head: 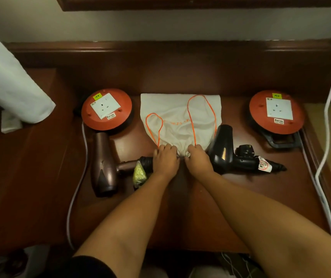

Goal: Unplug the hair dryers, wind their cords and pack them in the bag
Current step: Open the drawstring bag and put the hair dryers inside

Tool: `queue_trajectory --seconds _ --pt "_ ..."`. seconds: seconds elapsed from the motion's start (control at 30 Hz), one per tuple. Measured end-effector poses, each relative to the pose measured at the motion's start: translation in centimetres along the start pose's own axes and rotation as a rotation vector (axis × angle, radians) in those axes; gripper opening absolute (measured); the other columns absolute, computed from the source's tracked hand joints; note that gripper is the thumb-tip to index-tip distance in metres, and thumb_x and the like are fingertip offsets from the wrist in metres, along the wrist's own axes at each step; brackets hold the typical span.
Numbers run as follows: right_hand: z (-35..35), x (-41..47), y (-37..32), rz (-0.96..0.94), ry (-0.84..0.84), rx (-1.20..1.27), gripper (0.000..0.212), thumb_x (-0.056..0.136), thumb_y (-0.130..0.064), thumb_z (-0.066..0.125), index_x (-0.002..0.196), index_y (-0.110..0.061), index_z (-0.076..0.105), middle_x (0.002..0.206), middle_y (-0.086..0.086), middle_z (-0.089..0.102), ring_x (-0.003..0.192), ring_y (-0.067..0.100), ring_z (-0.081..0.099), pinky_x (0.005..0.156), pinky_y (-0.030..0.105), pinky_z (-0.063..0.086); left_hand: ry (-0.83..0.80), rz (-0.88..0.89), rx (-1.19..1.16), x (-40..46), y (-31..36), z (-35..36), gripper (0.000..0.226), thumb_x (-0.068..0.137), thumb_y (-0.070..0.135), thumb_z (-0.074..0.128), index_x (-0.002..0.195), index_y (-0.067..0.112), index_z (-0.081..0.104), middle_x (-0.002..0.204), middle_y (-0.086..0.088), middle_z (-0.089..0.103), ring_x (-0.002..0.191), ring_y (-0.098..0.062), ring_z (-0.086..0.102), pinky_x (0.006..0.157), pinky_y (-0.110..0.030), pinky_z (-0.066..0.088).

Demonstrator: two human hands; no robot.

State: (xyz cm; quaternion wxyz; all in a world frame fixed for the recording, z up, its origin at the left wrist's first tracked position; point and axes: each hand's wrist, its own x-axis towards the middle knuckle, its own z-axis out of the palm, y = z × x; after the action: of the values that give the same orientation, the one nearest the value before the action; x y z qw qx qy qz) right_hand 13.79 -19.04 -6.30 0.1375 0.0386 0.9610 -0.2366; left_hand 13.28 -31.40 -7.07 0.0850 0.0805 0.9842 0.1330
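Bag: a pale cloth drawstring bag (pixel 180 119) lies flat in the middle of the dark wooden table (pixel 210 207), its gathered mouth toward the person, orange cords (pixel 200 109) looped over it.
Left hand: the left hand (pixel 165 158) grips the bunched mouth of the bag from the left, fingers curled into the cloth.
Right hand: the right hand (pixel 197 159) grips the same gathered mouth from the right, the two hands nearly touching.
Bronze dryer: a bronze hair dryer (pixel 103 163) lies just left of the bag, its handle pointing toward the left hand, with a wound dark cord (pixel 146 163) and a small yellow packet (pixel 139 173) at the handle's end.
Black dryer: a black hair dryer (pixel 223 147) lies just right of the bag, barrel touching the bag's edge, its plug (pixel 245 151) and a tag (pixel 263 165) by the handle.
Reels: an orange cable reel (pixel 106 109) with a white socket stands left of the bag; a second reel (pixel 276 112) stands well to the right.
White cables: one (pixel 76 189) runs down the table's left side, another (pixel 326 109) down the right.
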Motion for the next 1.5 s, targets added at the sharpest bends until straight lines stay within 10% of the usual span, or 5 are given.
queue_trajectory --seconds 0.5,1.1,1.3,1.5 --pt "-5.0 2.1 -2.9 -0.036 0.167 0.256 0.033 0.089 -0.026 0.061 0.12 -0.018 0.053 0.118 0.008 0.05 0.098 0.026 0.057 0.082 0.039 0.051 0.137 -0.132 -0.585 3.3 0.7 -6.2 0.011 0.084 0.01 0.058 0.079 0.01 0.048 0.074 -0.005 0.054 0.072 -0.026 0.053 0.06 -0.032 0.034" --pt "-20.4 3.5 -12.0 -0.014 0.34 0.606 0.019 0.083 -0.019 0.067 0.101 -0.015 0.06 0.095 0.0 0.062 0.09 0.015 0.059 0.077 0.028 0.048 0.283 -0.152 -0.931 5.8 3.7 -22.8 0.019 0.086 0.015 0.066 0.102 0.011 0.056 0.079 0.006 0.057 0.069 -0.008 0.054 0.057 -0.013 0.038" --pt "-24.9 3.7 -14.4 -0.087 0.348 0.752 0.022 0.077 -0.017 0.074 0.093 -0.018 0.059 0.094 0.007 0.068 0.089 0.023 0.067 0.083 0.041 0.057 0.282 -0.04 -0.806 7.1 4.1 -28.6 0.033 0.089 0.023 0.066 0.116 0.003 0.065 0.109 -0.01 0.068 0.103 -0.021 0.062 0.076 -0.016 0.039" --pt "-29.1 3.4 -16.3 -0.174 0.388 0.708 0.01 0.082 -0.014 0.07 0.09 -0.013 0.066 0.082 0.002 0.067 0.078 0.019 0.066 0.074 0.034 0.058 0.306 -0.013 -0.723 7.6 5.5 -33.1 0.027 0.088 0.025 0.063 0.067 0.006 0.063 0.063 -0.004 0.054 0.062 -0.015 0.048 0.062 -0.034 0.044"
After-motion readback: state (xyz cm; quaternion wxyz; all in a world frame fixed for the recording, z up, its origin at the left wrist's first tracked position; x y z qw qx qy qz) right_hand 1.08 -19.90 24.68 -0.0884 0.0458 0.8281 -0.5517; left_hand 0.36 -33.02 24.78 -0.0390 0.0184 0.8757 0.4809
